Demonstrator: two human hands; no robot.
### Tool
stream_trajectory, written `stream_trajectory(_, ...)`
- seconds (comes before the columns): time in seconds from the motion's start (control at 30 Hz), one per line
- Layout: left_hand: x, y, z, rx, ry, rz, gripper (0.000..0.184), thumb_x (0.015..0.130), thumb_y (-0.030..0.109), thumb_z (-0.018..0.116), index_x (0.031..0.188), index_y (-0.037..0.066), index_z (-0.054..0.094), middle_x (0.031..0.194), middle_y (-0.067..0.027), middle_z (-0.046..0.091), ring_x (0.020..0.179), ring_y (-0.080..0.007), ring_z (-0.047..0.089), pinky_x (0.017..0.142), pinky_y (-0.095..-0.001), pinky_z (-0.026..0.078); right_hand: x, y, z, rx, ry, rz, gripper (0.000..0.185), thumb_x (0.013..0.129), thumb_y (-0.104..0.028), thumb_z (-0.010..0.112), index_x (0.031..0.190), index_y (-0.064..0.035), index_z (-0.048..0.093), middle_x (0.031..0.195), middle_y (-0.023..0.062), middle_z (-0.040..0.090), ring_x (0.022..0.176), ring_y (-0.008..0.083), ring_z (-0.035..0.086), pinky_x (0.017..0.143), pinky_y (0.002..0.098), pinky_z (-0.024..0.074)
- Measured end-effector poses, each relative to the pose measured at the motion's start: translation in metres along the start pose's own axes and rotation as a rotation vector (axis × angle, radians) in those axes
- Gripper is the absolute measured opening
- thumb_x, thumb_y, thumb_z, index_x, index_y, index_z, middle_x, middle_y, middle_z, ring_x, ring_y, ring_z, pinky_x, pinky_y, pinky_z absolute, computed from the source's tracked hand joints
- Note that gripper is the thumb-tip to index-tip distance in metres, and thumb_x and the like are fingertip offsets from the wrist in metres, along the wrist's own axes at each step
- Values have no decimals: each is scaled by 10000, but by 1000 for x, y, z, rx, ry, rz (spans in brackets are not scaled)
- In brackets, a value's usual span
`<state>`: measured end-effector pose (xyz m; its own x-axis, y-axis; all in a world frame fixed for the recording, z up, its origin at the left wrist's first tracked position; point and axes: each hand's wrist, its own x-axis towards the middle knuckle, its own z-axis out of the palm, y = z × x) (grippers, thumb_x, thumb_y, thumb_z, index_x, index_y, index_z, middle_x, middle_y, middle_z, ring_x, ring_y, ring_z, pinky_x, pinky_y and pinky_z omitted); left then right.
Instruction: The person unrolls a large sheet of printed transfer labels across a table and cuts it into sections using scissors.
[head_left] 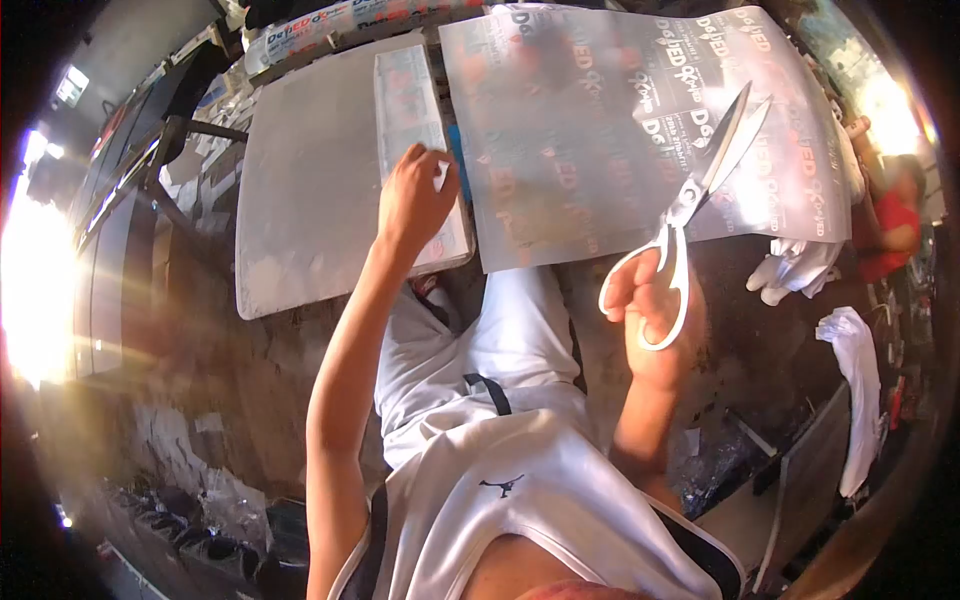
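Note:
My right hand (650,295) grips a large pair of scissors (688,200) by the white handles, with fingers through the loops. The scissor blades stand slightly apart and point up and to the right, above a translucent printed sheet (560,130). This sheet has rows of red and white lettering and spreads across the right side. My left hand (420,195) is bent over a narrow stack of printed sheets (405,100), its fingers curled in near the stack's right edge. What lies between those fingers, if anything, is hidden.
A grey board or tabletop (300,190) bears the narrow stack. Behind it lies a printed roll (340,30). White crumpled material (795,268) hangs at the right, near another long white piece (855,400). A person in red (890,220) is at the far right. Scraps litter the dark floor (270,400).

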<state>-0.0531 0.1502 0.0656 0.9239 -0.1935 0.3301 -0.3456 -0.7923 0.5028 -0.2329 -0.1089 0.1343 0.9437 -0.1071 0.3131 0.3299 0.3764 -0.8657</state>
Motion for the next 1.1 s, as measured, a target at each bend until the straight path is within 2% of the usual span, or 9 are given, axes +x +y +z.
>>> stream_trajectory(0.03,12,0,8,-34,26,-127,235,949,281,710,997,57,766,1138,-158,750,1004,-324,720,874,-426,558,-6,9,-2,14,1,32,374,923,-276,823,1019,-36,553,878,197,688,719,205,645,656,316,519)
stream_trajectory(0.17,54,-4,29,32,32,-293,345,930,393,726,863,57,771,870,-154,762,791,-339,732,764,-434,573,-23,20,-7,0,-16,103,350,926,-241,820,1013,-40,547,898,190,693,756,205,654,698,315,529)
stream_trajectory(0.23,64,-2,33,43,-84,-422,436,892,484,752,797,60,774,733,-154,740,727,-349,731,728,-436,575,-30,21,-6,-97,26,183,457,890,-394,830,1007,-51,551,858,188,674,694,201,607,657,307,502)
stream_trajectory(0.27,66,-1,35,43,-84,-423,436,892,484,752,797,60,774,733,-154,740,727,-349,731,728,-436,575,-33,21,-15,-47,-47,208,309,931,-182,800,1017,-42,538,938,180,705,796,198,662,747,322,546)
stream_trajectory(0.33,68,-3,39,-4,-62,-487,372,852,424,786,889,55,798,898,-179,778,893,-360,757,812,-441,584,-36,24,-22,-88,-58,234,289,933,-164,786,1016,-43,537,946,179,708,799,194,661,753,322,547)
stream_trajectory(0.4,69,-11,38,-146,-53,-465,365,846,404,793,898,42,796,883,-173,777,886,-343,760,810,-434,580,-38,29,-25,-149,-42,269,228,938,-121,744,1010,-46,540,977,182,721,799,178,657,751,317,543)
stream_trajectory(0.57,66,-24,25,-489,121,-413,295,888,274,738,935,-17,719,830,-169,760,765,-267,753,702,-396,567,-35,35,-53,-346,197,275,153,951,-130,712,995,-71,577,1020,157,764,783,129,644,765,288,519)
stream_trajectory(0.83,42,-36,24,-276,396,-364,255,885,221,729,898,-22,652,815,-170,726,739,-292,709,753,-383,565,-15,99,-175,-543,789,79,256,996,-293,751,1018,-65,637,1053,127,769,801,147,687,749,277,537)
stream_trajectory(1.1,35,-46,16,-232,299,-396,228,887,211,719,894,-7,653,825,-184,720,773,-320,715,767,-410,569,31,63,-175,-299,898,-55,269,945,-205,801,1044,-29,622,890,45,657,825,166,667,750,264,539)
